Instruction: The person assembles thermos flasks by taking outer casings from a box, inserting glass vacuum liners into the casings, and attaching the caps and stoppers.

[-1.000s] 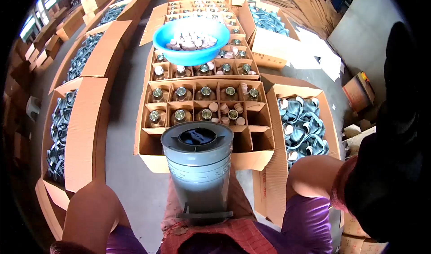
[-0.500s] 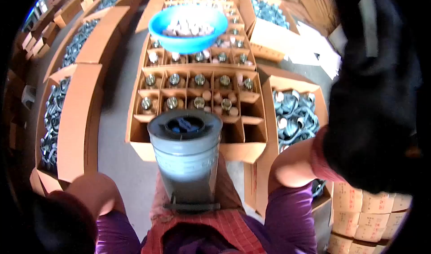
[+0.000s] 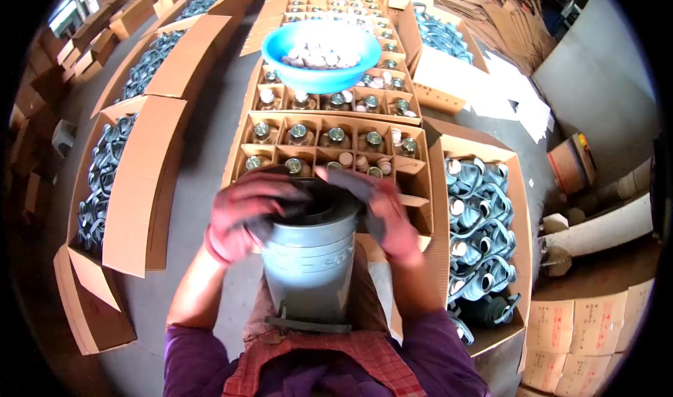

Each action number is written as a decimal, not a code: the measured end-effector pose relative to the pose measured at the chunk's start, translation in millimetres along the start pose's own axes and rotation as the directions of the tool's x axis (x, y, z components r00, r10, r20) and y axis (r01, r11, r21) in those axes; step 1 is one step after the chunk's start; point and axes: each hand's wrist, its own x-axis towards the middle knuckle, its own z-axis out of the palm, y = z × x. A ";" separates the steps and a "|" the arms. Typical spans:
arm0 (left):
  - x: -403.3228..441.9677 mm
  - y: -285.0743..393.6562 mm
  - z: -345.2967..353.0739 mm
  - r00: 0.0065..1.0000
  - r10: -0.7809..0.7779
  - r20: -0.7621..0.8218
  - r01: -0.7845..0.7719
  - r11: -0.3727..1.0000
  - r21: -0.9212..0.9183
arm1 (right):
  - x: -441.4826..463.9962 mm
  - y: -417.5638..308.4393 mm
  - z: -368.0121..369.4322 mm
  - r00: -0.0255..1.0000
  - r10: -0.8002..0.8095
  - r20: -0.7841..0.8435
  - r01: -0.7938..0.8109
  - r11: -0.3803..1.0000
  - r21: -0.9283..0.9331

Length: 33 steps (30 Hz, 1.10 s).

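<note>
A grey-blue cylindrical container [image 3: 308, 264] with a dark top stands upright against my red apron [image 3: 308, 355]. My left hand [image 3: 256, 211], in a red glove with dark fingers, rests at the left of its rim, fingers spread and curved over the top. On the right side of the rim lies my right hand [image 3: 375, 204], gloved alike, its fingers stretched over the edge and its thumb apart. Just beyond both hands, a divided carton [image 3: 238, 144] holds glass bottles [image 3: 336, 136], with small pale caps [image 3: 384, 164] among them.
A blue basin [image 3: 321, 81] of pale caps sits on the cartons ahead. Long cartons of grey-blue strapped pieces line the left [image 3: 144, 179] and right [image 3: 519, 236]. Stacked printed boxes [image 3: 575, 327] stand at the lower right, below a pale wall [image 3: 596, 67].
Both hands have come in from the sides onto the container's top. Earlier, dark gloves and forearms were out at the edges. The view has shifted, too.
</note>
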 end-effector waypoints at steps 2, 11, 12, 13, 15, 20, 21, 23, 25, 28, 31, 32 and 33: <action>-25.9 -29.5 -8.3 0.963 -0.268 -0.024 0.256 0.938 -0.232 | -1.1 -11.4 -9.8 0.991 -0.059 0.123 0.105 0.904 -0.413; 26.3 30.4 11.6 0.987 0.150 0.052 -0.159 0.946 0.283 | 2.1 27.4 0.6 0.984 0.124 0.129 -0.163 0.919 0.359; 15.9 25.1 1.8 0.990 0.144 0.013 -0.143 0.959 0.243 | 4.4 29.1 0.7 0.995 0.000 0.100 -0.005 0.999 0.050; 7.7 19.6 -4.7 0.991 0.132 -0.002 -0.129 0.973 0.191 | 4.7 12.5 6.2 0.995 0.071 0.068 -0.066 0.995 -0.073; -4.1 2.6 -6.2 0.992 0.100 -0.080 -0.103 0.994 -0.032 | 2.6 11.7 11.1 0.994 0.109 0.016 -0.107 0.988 -0.113; -47.3 -47.9 33.9 0.830 -0.551 0.087 0.240 0.213 -0.947 | 32.9 -37.4 -15.6 0.824 -0.208 0.526 0.287 0.955 -0.071; -47.9 -20.9 61.5 0.799 -0.600 0.037 0.283 0.322 -0.903 | 35.3 -50.1 -19.0 0.782 -0.183 0.596 0.352 0.918 -0.180; -53.7 8.3 92.6 0.770 -0.637 0.038 0.385 0.416 -0.824 | 35.5 -86.4 -9.2 0.777 0.039 0.628 0.261 0.888 -0.378; -67.9 4.3 108.7 0.761 -0.628 0.163 0.500 0.409 -0.763 | 25.5 -120.3 7.3 0.845 0.248 0.473 0.224 0.639 -0.736; -68.1 15.7 123.2 0.646 -0.714 0.271 0.672 0.363 -0.646 | 5.8 -141.4 15.3 0.859 0.512 0.031 -0.077 0.189 -0.979; -66.5 36.2 127.1 0.557 -0.817 0.145 0.735 0.404 -0.545 | -15.5 -117.8 -22.0 0.853 0.485 -0.191 -0.163 -0.099 -0.982; -73.5 37.8 129.4 0.676 -0.732 0.080 0.667 0.562 -0.489 | -23.6 -112.2 -34.5 0.823 0.509 -0.254 -0.221 -0.126 -0.967; -69.0 42.0 125.5 0.613 -0.776 0.148 0.752 0.516 -0.410 | -37.2 -111.9 -42.7 0.889 0.417 -0.188 -0.188 -0.040 -0.981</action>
